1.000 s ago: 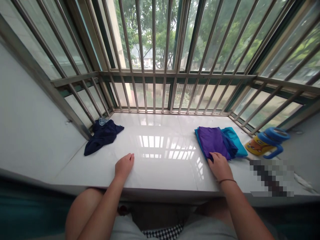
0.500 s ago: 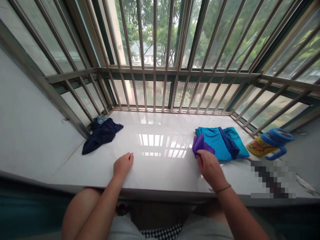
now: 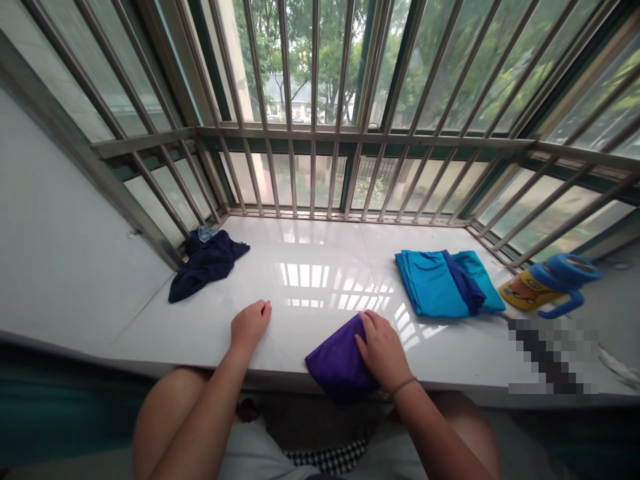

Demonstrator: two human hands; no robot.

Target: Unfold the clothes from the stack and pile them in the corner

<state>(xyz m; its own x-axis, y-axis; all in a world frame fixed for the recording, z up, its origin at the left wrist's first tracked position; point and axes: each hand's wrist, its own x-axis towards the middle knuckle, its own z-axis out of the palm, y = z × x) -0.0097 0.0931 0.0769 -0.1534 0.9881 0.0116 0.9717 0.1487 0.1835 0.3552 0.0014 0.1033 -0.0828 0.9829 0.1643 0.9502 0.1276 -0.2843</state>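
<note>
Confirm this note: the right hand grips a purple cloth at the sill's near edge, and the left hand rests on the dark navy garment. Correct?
Not quite. In the head view the left hand rests on the bare white sill; the dark navy garment lies apart from it. The right hand does grip the purple cloth.

A folded purple cloth garment [image 3: 336,363] is seen on the glossy white stone sill [image 3: 310,280]. Turquoise folded cloth [image 3: 433,283] carries a dark blue band. A crumpled navy garment [image 3: 207,261] and a yellow-and-blue plastic mug [image 3: 547,285] are shown.
</note>
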